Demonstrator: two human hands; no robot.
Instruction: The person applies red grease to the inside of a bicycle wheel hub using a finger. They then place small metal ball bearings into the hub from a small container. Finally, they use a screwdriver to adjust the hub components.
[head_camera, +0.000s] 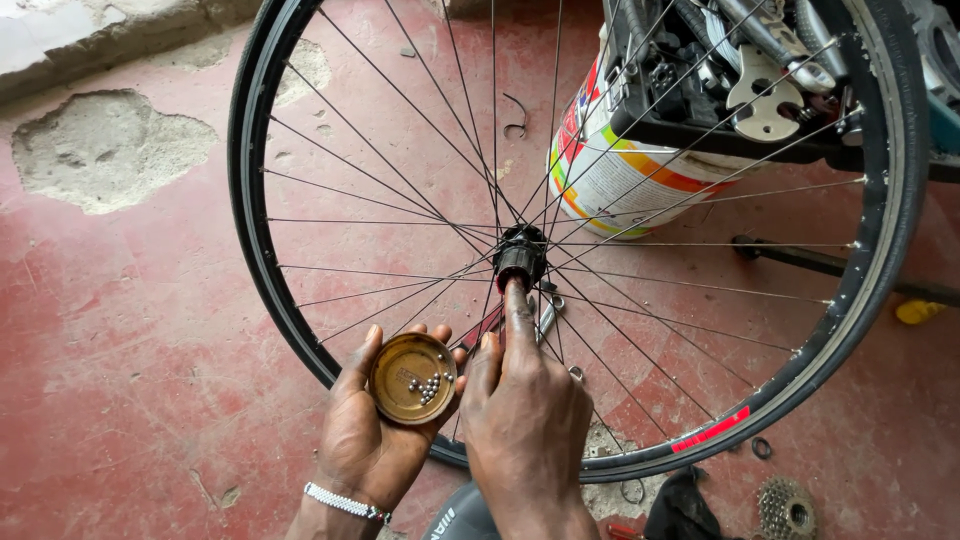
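Two hands (525, 420), lid (412, 378), wheel hub (520, 255), paint can (610, 170)

Bicycle repair workshop: spoked wheel (560, 240), loose cassette (786, 510), worn red floor (130, 340)

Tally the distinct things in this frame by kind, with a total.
Hands: 2, left hand, right hand
Bicycle wheel: 1
Brass lid of ball bearings: 1
Paint can: 1
Sprocket cassette: 1
Total: 6
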